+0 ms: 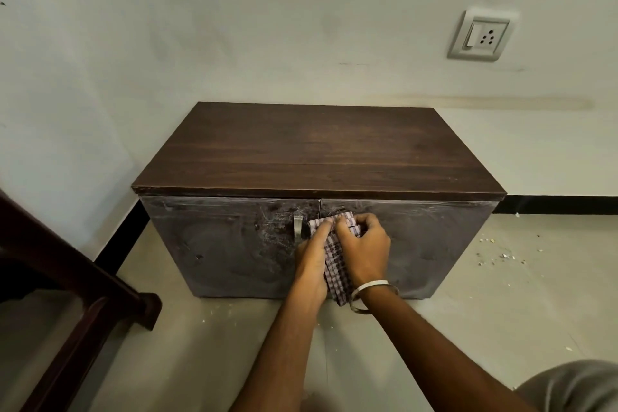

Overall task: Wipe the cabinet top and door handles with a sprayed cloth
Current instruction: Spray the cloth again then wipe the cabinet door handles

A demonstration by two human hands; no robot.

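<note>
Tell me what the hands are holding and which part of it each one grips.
Both hold the checked cloth. The right hand grips its upper end against the cabinet front; the left hand holds its left edge beside the metal handle.

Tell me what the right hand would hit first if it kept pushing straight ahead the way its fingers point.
The right hand points at the cabinet front, with the checked cloth under its fingers. It would likely press the cloth onto the right door; that door's handle is hidden.
</note>
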